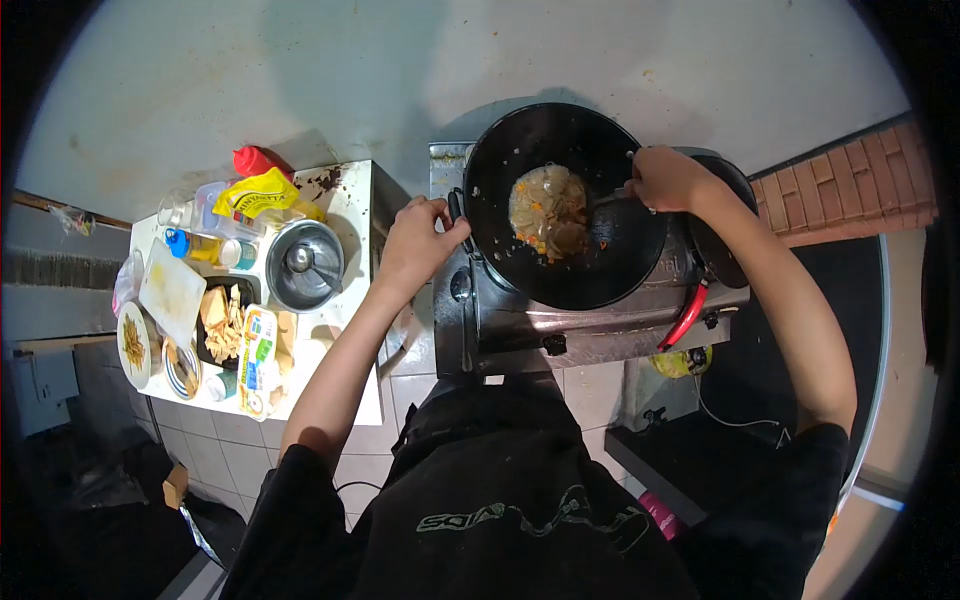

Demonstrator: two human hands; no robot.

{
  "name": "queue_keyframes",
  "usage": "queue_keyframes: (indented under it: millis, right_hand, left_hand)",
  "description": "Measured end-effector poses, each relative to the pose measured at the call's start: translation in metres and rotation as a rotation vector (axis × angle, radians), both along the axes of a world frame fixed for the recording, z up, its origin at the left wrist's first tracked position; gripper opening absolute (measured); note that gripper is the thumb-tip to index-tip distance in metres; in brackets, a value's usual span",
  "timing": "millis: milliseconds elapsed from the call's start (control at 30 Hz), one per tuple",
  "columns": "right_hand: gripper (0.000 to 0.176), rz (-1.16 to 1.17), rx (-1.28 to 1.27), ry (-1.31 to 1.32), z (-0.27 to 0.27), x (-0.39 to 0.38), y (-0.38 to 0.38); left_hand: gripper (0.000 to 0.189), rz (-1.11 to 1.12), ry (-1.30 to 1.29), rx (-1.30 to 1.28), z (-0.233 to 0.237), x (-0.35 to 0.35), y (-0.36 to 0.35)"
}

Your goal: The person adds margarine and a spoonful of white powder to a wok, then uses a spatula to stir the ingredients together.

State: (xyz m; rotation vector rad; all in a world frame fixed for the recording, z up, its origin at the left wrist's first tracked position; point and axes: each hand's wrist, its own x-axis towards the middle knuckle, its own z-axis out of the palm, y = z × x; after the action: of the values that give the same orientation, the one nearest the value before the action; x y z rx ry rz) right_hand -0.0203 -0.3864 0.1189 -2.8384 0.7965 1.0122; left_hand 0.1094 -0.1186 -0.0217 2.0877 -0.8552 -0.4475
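A large black wok [610, 265] sits on the stove [530, 345]. Inside it, left of the middle, lies a heap of pale food with orange bits [548, 212]. My left hand [418, 238] is closed at the wok's left side handle [457, 212], thumb and fingers around it. Over the wok's right rim, my right hand [668, 180] grips a dark spatula [612, 197], whose far end reaches the food.
Left, a white table [355, 300] holds a metal bowl [305, 265] with a ladle, a cutting board [172, 290], a yellow packet [265, 194], bottles and plates of food. A red-handled pan [690, 318] lies right of the wok. A wall stands behind.
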Motion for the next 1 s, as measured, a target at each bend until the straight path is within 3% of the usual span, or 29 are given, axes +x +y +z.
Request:
queue_keyframes:
  millis: [200,300,400,500,667,800,867,900,933,967,1000]
  right_hand:
    - [0.019,0.471,-0.403,-0.331,0.029,-0.027,-0.003]
    - [0.019,0.596,-0.437,-0.418,0.003,-0.015,-0.046]
    - [0.015,0.619,-0.305,-0.529,-0.026,-0.011,-0.045]
    - [0.016,0.678,-0.16,-0.488,-0.014,-0.021,-0.026]
    - [0.01,0.543,-0.303,-0.458,0.034,-0.023,-0.027]
    - [0.011,0.451,-0.387,-0.386,0.016,-0.01,-0.045]
    - [0.015,0.352,-0.217,-0.13,-0.008,-0.004,-0.051]
    - [0.015,0.345,-0.218,-0.13,-0.016,-0.008,-0.048]
    - [0.017,0.176,0.009,-0.162,-0.022,-0.014,-0.043]
    - [0.019,0.01,0.233,-0.194,-0.029,-0.02,-0.036]
    - [0.021,0.0,0.264,-0.337,-0.037,-0.034,-0.03]
  left_hand:
    - [0.031,0.038,-0.02,0.04,0.011,-0.007,0.002]
    - [0.03,0.067,-0.121,0.053,0.01,-0.012,0.001]
    - [0.029,0.051,-0.151,0.06,0.01,-0.012,0.0]
    - [0.029,0.041,-0.189,0.1,0.013,-0.013,0.0]
    - [0.026,0.07,-0.316,0.121,0.015,-0.019,0.0]
    - [0.025,0.078,-0.376,0.143,0.02,-0.021,-0.001]
    - [0.026,0.076,-0.388,0.14,0.02,-0.019,-0.001]
    - [0.028,0.078,-0.398,0.138,0.02,-0.018,-0.001]
    - [0.028,0.071,-0.399,0.136,0.022,-0.016,-0.002]
    - [0.03,0.062,-0.256,0.19,0.026,-0.014,-0.002]
    - [0.032,0.053,-0.113,0.242,0.027,-0.011,-0.003]
